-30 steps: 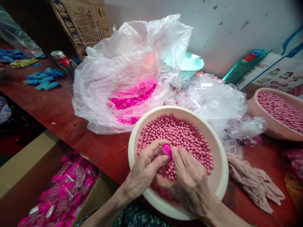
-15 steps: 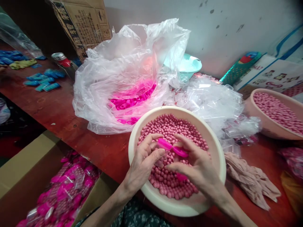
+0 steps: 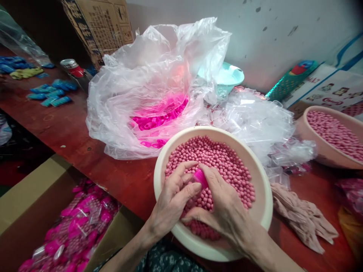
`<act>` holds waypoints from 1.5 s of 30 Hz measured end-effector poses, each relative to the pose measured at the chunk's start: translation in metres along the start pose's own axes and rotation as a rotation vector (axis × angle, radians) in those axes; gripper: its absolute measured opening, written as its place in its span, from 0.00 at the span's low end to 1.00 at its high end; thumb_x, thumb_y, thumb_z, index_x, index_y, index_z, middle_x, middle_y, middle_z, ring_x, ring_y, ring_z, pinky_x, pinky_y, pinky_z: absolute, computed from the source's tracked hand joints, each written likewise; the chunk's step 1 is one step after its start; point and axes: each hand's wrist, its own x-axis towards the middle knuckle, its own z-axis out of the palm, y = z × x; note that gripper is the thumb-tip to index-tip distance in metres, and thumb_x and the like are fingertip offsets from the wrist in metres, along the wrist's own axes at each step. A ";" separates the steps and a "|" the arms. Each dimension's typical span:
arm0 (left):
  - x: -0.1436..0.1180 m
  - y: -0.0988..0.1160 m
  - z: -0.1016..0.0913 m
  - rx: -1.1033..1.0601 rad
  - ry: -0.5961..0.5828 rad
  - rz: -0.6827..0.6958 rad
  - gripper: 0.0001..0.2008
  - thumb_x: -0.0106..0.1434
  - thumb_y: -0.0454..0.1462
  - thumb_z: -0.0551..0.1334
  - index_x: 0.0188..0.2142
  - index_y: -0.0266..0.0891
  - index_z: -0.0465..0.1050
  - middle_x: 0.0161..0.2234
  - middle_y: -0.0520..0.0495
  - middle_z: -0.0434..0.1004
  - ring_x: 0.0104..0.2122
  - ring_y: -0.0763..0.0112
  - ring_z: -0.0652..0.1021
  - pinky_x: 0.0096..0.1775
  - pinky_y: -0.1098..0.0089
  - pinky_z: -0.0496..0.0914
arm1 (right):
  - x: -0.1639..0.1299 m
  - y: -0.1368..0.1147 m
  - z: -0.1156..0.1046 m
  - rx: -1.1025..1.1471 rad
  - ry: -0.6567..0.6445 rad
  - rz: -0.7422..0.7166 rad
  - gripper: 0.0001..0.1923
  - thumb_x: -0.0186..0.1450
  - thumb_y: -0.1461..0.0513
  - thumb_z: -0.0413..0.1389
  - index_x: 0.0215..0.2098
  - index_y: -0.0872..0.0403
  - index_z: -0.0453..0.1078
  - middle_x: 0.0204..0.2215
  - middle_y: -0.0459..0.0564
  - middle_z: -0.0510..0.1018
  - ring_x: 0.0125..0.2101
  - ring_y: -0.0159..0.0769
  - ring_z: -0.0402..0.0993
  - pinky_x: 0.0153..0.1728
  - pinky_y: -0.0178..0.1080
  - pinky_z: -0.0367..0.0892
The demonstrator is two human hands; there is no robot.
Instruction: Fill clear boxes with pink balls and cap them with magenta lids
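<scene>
Since half a second ago, the bright pink plastic cap [image 3: 200, 176] is being pinched between both hands [image 3: 198, 206], pressed together over the cream bowl [image 3: 265, 223] of pink beads [image 3: 224, 158]; filled packs [image 3: 76, 230] are lying lower left.

Both hands, left hand [image 3: 170, 202] and right hand [image 3: 224, 211], pinch a pink cap [image 3: 200, 177] over the bead bowl [image 3: 262, 223] at 6 o'clock.

No text can be read with certainty. Dark printed characters are carried by the cardboard box [image 3: 98, 26] at the tabletop's far left edge, and printing by the white carton [image 3: 330, 88] at the far right, both illegible.
</scene>
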 end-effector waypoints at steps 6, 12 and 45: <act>-0.001 0.003 0.001 -0.029 -0.021 0.031 0.17 0.63 0.33 0.56 0.52 0.44 0.62 0.41 0.48 0.72 0.40 0.71 0.72 0.45 0.72 0.65 | 0.005 -0.009 0.008 -0.215 0.022 -0.032 0.30 0.62 0.58 0.50 0.57 0.67 0.50 0.43 0.68 0.70 0.45 0.53 0.69 0.39 0.52 0.73; 0.002 0.000 0.000 0.012 0.039 0.080 0.16 0.64 0.32 0.55 0.51 0.42 0.65 0.50 0.46 0.70 0.50 0.67 0.69 0.50 0.71 0.64 | 0.016 -0.010 0.007 -0.227 0.007 -0.090 0.24 0.59 0.64 0.50 0.51 0.70 0.56 0.39 0.68 0.71 0.40 0.51 0.71 0.34 0.48 0.74; 0.007 0.008 -0.002 -0.102 0.031 0.077 0.11 0.57 0.32 0.62 0.41 0.39 0.66 0.30 0.53 0.68 0.26 0.80 0.68 0.28 0.80 0.63 | 0.025 -0.012 0.004 -0.276 -0.016 0.100 0.17 0.56 0.51 0.52 0.32 0.57 0.62 0.20 0.49 0.70 0.18 0.37 0.68 0.18 0.35 0.53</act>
